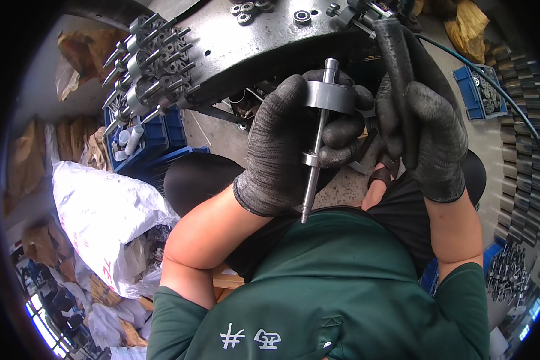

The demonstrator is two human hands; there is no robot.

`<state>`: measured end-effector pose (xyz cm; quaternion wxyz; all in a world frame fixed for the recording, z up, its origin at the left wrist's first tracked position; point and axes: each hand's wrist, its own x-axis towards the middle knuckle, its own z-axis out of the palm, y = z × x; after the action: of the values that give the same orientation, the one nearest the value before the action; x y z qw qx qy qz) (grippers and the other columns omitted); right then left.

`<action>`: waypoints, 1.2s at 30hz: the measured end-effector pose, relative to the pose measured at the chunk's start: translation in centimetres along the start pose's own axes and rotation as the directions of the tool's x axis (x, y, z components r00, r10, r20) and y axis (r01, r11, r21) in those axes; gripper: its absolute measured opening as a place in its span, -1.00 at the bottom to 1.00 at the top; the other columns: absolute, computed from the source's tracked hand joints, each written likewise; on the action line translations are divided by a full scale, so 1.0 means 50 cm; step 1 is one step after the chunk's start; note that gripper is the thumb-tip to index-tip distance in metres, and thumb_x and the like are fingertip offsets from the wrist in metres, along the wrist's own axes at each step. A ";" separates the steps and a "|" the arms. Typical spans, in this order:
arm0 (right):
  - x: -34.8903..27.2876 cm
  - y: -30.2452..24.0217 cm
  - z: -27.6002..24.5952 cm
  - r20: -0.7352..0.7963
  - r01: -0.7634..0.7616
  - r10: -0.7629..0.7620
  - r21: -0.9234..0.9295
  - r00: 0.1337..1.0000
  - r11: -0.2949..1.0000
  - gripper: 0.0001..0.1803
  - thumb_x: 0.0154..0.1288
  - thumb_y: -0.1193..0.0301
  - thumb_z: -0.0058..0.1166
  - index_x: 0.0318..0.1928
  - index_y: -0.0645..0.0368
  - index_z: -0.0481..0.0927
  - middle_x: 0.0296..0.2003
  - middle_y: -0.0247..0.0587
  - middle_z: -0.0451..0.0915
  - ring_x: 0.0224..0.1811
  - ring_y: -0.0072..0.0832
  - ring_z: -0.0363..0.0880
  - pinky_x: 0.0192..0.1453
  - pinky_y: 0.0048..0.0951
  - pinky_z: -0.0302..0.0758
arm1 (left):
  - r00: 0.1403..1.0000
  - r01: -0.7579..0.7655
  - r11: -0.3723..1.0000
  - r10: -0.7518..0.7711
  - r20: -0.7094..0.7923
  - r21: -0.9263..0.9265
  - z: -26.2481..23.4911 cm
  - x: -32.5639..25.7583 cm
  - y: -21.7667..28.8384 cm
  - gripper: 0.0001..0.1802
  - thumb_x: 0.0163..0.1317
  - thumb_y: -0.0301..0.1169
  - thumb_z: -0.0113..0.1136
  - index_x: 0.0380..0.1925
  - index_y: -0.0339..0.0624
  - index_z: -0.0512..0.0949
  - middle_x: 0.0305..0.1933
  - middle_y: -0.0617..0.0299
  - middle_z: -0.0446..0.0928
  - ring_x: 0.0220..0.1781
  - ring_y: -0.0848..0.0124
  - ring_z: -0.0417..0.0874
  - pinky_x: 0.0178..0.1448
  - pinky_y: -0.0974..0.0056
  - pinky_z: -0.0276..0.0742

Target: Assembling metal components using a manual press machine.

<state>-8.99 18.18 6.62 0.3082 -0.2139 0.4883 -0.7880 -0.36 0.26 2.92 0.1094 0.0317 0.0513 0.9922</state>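
Observation:
My left hand (275,141), in a dark grey knit glove, grips a steel shaft (312,186) upright in front of my lap. A thick, shiny round collar (330,98) sits near the shaft's upper end, and a small ring (309,159) is lower down. The fingers curl round behind the shaft and collar. My right hand (439,135), gloved alike, is closed around a black-sleeved lever handle (395,57). That handle slants down from the metal fixture (357,15) at the bench's far right.
On the metal bench (246,51) several similar shafts with collars (147,69) are stacked at left. Loose bearings (244,13) and a single bearing (302,17) lie farther back. Blue bins (153,135) and a white sack (108,210) stand left; a blue parts crate (471,90) and stacked metal tubes (522,162) stand right.

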 end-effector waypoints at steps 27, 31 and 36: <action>-0.030 -0.014 -0.019 0.036 0.304 -0.332 -0.505 0.943 0.808 -0.20 0.42 0.27 0.09 0.52 0.37 0.13 -0.14 -0.03 0.66 -0.46 -0.55 0.54 -0.39 -0.55 0.54 | 0.988 0.144 0.973 -0.133 0.073 -0.179 -0.008 0.002 -0.005 -0.45 0.44 0.00 0.13 0.17 -0.21 0.42 0.09 -0.09 0.51 -0.39 0.47 0.45 -0.52 0.49 0.42; -0.026 -0.009 0.059 0.163 0.427 -0.406 -0.531 0.899 0.732 -0.36 0.40 0.53 0.06 0.46 0.33 0.29 0.15 0.07 0.66 0.03 -0.25 0.75 0.04 -0.33 0.69 | 0.992 0.116 0.977 -0.123 -0.028 -0.178 0.001 -0.007 -0.014 -0.49 0.44 -0.01 0.14 0.13 -0.17 0.44 -0.02 0.04 0.54 -0.39 0.47 0.47 -0.50 0.48 0.43; 0.001 -0.019 0.007 0.326 0.326 -0.111 -0.741 0.939 0.587 -0.35 0.35 0.55 0.10 0.45 0.32 0.33 0.23 -0.01 0.64 0.06 -0.32 0.75 0.18 -0.35 0.64 | 0.963 0.077 0.989 -0.107 -0.246 -0.130 -0.014 -0.016 -0.009 -0.54 0.44 0.00 0.13 0.07 -0.15 0.48 -0.17 0.23 0.50 -0.35 0.43 0.49 -0.47 0.43 0.43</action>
<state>-9.07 18.25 7.63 0.1407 -0.4810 0.7109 -0.4934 0.45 0.44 2.14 0.1498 -0.1038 0.0070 0.9832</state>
